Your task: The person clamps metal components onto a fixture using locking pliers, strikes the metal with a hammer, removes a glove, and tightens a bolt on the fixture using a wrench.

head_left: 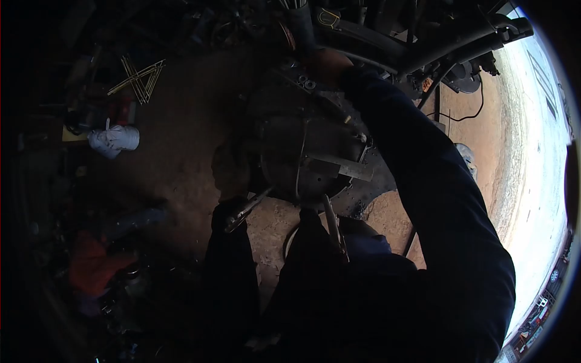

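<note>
My right hand (330, 65) reaches to the top centre, beside a dark upright container (301, 27) with thin rods standing in it. Its fingers are lost in shadow, so their grip cannot be made out. My left hand is not in view. Just below the right hand, small metal rings (307, 84) lie on a dark surface. Under them is a round dark metal worktop (284, 145), with a flat metal strip (342, 165) across its right part. Two long pale metal pieces (248, 210) (333, 224) stick out at its near edge.
Loose thin rods (142, 78) lie crossed on the ground at upper left, above a white bundle (114, 140). A reddish cloth (97, 263) sits at lower left. Dark curved metal parts (460, 45) extend across the upper right. A black cable (469, 117) curves on the ground.
</note>
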Demonstrator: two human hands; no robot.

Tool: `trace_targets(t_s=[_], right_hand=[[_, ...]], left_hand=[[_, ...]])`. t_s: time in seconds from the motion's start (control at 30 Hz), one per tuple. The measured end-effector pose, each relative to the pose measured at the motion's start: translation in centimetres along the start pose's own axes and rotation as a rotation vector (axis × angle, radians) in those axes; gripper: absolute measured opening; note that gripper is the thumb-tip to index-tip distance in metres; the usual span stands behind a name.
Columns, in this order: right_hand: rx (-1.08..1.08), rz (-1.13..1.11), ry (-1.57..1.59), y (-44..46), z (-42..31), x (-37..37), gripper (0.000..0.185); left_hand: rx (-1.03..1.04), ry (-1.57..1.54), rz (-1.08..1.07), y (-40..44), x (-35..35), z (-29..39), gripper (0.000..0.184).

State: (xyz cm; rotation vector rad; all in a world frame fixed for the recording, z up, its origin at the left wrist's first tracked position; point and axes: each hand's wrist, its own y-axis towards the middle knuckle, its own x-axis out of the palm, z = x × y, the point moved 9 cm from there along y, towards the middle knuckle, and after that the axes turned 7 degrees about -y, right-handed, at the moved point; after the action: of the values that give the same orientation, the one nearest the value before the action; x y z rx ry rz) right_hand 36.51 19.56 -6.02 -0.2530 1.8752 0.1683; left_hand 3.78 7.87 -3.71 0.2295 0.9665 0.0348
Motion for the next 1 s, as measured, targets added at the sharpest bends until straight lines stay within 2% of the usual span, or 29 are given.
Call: trace_targets(t_s=[0.1, 0.17, 0.33, 0.5, 0.6, 0.63, 0.7, 0.77, 0.8, 0.87, 1.0], right_hand=[[-0.016, -0.015, -0.165, 1.6, -0.2, 2.3, 0.030], [-0.088, -0.163, -0.279, 1.3, -0.6, 3.4, 0.035], [-0.068, -0.213, -0.271, 0.6, -0.1, 3.4, 0.038], [-0.033, -0.219, -0.258, 0.7, -0.6, 2.5, 0.035], [-0.082, -0.201, -0.270, 0.9, -0.4, 2.6, 0.040], [-0.268, -0.148, -0.116, 0.8, -1.5, 2.1, 0.040], [-0.456, -0.095, 0.041, -0.2, -2.4, 1.7, 0.041], [-0.126, -0.663, 0.809, -4.7, -4.9, 1.0, 0.041], [-0.123, -0.661, 0.810, -5.1, -5.3, 1.2, 0.041], [-0.248, -0.877, 0.899, -6.7, -7.8, 2.7, 0.034], [-0.222, -0.952, 0.932, -7.3, -10.5, 2.8, 0.033]], left_hand=[[0.010, -0.028, 0.032, 0.0, 0.3, 0.2, 0.036], [-0.026, -0.025, 0.082, -0.1, 0.0, 0.0, 0.034], [0.178, 0.165, 0.165, -0.4, 0.1, 1.9, 0.030], [0.100, 0.163, 0.160, -0.3, 0.2, 1.7, 0.028], [0.063, 0.216, 0.147, -0.4, 0.4, 1.3, 0.029], [0.068, 0.226, 0.163, -0.6, 0.5, 1.3, 0.030], [0.081, 0.180, 0.185, -0.7, 0.6, 0.7, 0.030], [0.105, 0.131, 0.208, -0.9, 0.7, 1.0, 0.031], [0.061, 0.158, 0.228, -0.9, 0.6, 1.0, 0.031], [0.018, 0.189, 0.247, -0.9, 0.3, 1.4, 0.030], [0.091, 0.210, 0.225, -0.7, 0.4, 1.3, 0.031]])
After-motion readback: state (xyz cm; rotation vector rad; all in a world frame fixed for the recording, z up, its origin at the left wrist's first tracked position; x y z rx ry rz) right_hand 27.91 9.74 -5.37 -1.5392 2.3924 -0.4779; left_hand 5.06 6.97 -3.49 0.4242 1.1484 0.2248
